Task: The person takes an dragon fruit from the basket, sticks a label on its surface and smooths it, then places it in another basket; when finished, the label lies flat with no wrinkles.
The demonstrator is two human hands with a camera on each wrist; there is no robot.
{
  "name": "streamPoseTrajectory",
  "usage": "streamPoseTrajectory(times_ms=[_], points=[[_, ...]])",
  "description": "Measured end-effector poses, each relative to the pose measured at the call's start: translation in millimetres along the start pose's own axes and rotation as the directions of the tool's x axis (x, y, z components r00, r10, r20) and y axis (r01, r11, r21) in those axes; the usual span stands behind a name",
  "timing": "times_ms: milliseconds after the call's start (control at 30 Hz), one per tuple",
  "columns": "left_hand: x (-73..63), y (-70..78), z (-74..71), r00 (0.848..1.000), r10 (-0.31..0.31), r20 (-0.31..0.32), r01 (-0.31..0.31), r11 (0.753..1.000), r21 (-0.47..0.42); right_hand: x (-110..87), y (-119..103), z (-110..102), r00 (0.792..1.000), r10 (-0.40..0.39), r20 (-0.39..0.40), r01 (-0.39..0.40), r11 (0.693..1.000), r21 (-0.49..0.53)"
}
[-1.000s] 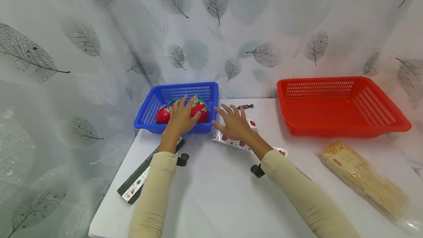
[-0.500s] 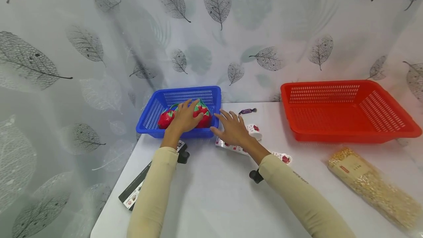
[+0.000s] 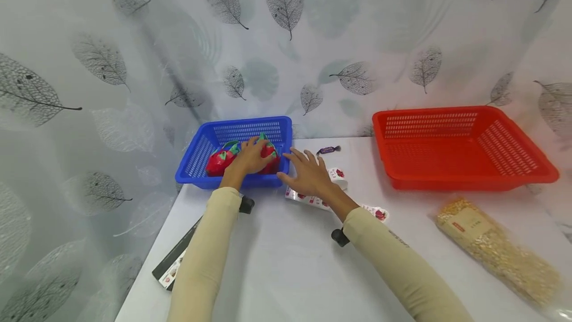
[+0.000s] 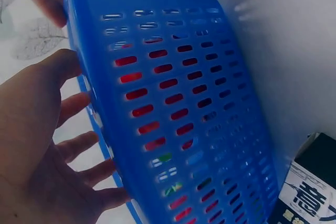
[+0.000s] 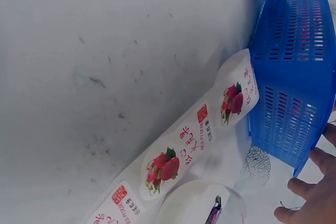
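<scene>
A blue plastic basket point(image 3: 246, 181) stands at the back left of the white table. Inside lie red fruits point(image 3: 216, 164) with green tips that look like dragon fruits. My left hand point(image 3: 250, 159) reaches over the basket's front rim, above the fruits; in the left wrist view its fingers point(image 4: 76, 148) are spread and loosely bent past the rim. My right hand point(image 3: 308, 175) is at the basket's right side, fingers spread; in the right wrist view its fingertips point(image 5: 321, 157) are close to the rim. Whether they touch it I cannot tell. Neither hand holds anything visible.
A strip of pitaya stickers point(image 5: 163, 170) unrolls beside the basket, under my right hand. Behind it lies a purple-wrapped candy point(image 3: 328, 149). A long black box point(image 3: 172, 267) is partly under my left sleeve. To the right are a red basket point(image 3: 469, 182) and a bag of yellow grains point(image 3: 496, 250).
My left hand has sunk a little over the red fruits in the blue basket. My right hand has shifted slightly left, closer to the basket's rim. The head view has also moved somewhat.
</scene>
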State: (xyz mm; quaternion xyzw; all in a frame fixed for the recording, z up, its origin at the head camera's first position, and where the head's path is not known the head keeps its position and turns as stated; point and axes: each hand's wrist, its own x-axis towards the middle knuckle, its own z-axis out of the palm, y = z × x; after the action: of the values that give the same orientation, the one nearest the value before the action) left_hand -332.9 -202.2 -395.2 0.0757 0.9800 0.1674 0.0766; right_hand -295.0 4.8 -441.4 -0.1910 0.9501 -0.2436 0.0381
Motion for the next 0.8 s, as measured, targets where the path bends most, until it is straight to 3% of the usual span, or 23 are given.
streamPoseTrajectory(times_ms=[367, 533, 800], points=[[21.9, 6.6, 27.5, 0.997, 0.000, 0.078, 0.003, 0.999, -0.039, -7.3, 6.6, 0.5, 0.999, 0.040, 0.031, -0.039, 0.999, -0.011], [24.3, 0.4, 30.2, 0.997, -0.031, 0.073, 0.032, 0.999, -0.020, -5.1, 1.5, 0.7, 0.999, 0.022, 0.046, -0.022, 1.000, -0.003], [32.2, -0.7, 26.1, 0.999, -0.018, 0.035, 0.018, 1.000, 0.004, 2.2, -1.4, -3.4, 1.000, -0.002, 0.024, 0.003, 1.000, -0.025]])
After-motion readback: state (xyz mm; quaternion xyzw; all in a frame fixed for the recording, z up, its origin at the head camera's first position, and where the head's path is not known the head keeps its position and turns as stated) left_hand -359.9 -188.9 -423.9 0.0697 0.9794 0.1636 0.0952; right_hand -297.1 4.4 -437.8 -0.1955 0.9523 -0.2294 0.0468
